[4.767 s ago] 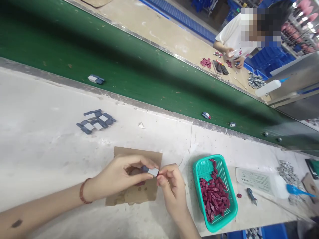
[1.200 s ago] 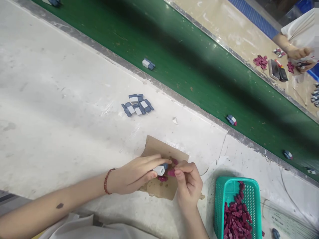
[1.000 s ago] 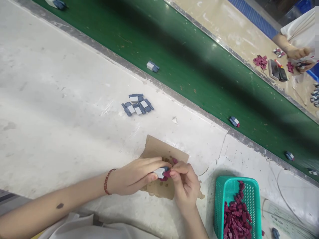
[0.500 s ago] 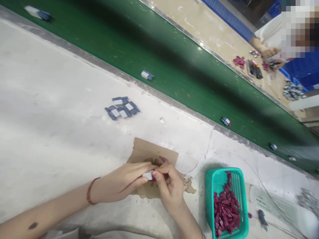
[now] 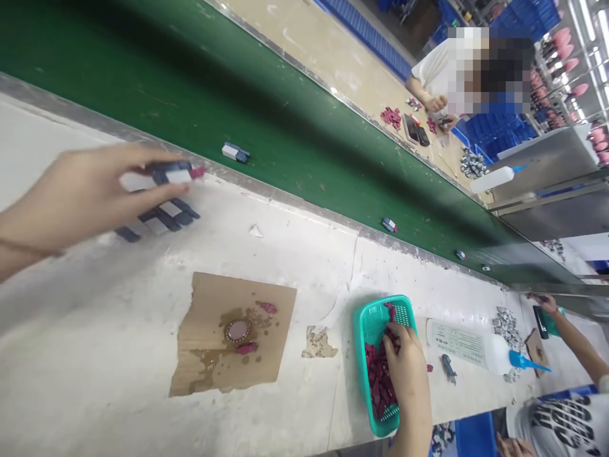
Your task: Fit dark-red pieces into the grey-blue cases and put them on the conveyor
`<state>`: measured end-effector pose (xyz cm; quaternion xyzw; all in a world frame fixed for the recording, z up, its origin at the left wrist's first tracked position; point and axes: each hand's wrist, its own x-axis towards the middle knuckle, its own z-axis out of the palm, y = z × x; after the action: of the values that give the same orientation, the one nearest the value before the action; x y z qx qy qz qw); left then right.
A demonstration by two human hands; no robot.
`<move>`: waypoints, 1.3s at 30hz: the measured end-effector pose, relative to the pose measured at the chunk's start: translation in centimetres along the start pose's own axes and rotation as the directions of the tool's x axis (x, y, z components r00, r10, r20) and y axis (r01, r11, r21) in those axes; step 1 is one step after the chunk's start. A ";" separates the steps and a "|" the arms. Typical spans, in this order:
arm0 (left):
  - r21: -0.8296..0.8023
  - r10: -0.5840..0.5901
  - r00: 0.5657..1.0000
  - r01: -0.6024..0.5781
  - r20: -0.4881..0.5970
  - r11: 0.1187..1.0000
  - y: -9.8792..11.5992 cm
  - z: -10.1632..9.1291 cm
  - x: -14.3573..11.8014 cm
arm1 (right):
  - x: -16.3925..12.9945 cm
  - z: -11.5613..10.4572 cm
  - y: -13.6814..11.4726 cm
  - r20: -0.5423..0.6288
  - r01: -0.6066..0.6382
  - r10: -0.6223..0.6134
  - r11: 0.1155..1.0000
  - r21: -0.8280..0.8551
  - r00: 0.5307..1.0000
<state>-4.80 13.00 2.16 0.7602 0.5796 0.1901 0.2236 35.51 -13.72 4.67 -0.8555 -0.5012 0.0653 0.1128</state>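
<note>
Since the earlier frame, the left hand (image 5: 90, 193) has gone away from the cardboard (image 5: 219, 292), up and toward the left, and the right hand (image 5: 409, 368) has gone over to the green basket (image 5: 360, 355). In the head view, the left hand is a little blurred; its thumb and fingers grasp a blue-and-white piece (image 5: 177, 176), whose red tip (image 5: 198, 172) sticks out toward the green belt (image 5: 304, 158). This piece is over a group of similar pieces (image 5: 183, 214); whether it touches them, I cannot tell. The right hand has its fingers down among the red parts (image 5: 378, 381) in the basket; whether they grip any part, I cannot tell.

On the cardboard I see 2 loose red parts (image 5: 246, 348) and 1 round disc (image 5: 237, 330), among dark stains (image 5: 207, 360). On the belt lie 4 small pieces (image 5: 235, 152), well apart. Right of the basket, 1 white bottle (image 5: 497, 354) lies on its side, near 1 blue-grey piece (image 5: 448, 368).
</note>
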 end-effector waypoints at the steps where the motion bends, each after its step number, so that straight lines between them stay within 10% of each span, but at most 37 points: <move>1: 0.000 0.003 0.999 -0.003 -0.045 1.000 -0.5 0.0 1.9 | -0.2 0.2 0.8 0.003 -0.010 0.010 1.000 -0.010 1.000; 11: 0.100 0.282 0.958 -0.285 0.042 0.953 0.6 2.6 9.1 | 0.0 0.1 1.0 -0.016 -0.083 0.088 0.972 0.218 0.996; 21: -0.232 0.284 0.953 -0.255 0.103 0.939 5.9 6.3 11.3 | -1.1 1.6 -10.6 0.040 -0.013 -0.017 0.761 0.649 0.999; 28: -0.631 0.184 0.962 -0.015 0.202 0.775 7.3 4.9 4.5 | -1.7 6.5 -16.3 0.154 0.233 -0.437 0.709 0.666 0.886; 33: -0.839 0.046 0.872 0.453 0.487 0.301 7.3 3.3 -2.1 | -1.7 8.3 -18.3 0.046 0.622 -0.711 0.643 0.446 0.702; 39: -0.760 -0.036 0.800 0.583 0.599 0.290 5.9 3.3 -5.9 | -1.6 9.0 -18.5 0.090 0.759 -0.802 0.590 0.275 0.591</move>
<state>0.21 5.51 2.57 0.3854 0.4361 0.2400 0.7770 17.16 -5.21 0.72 -0.5186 -0.8255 0.1482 0.1661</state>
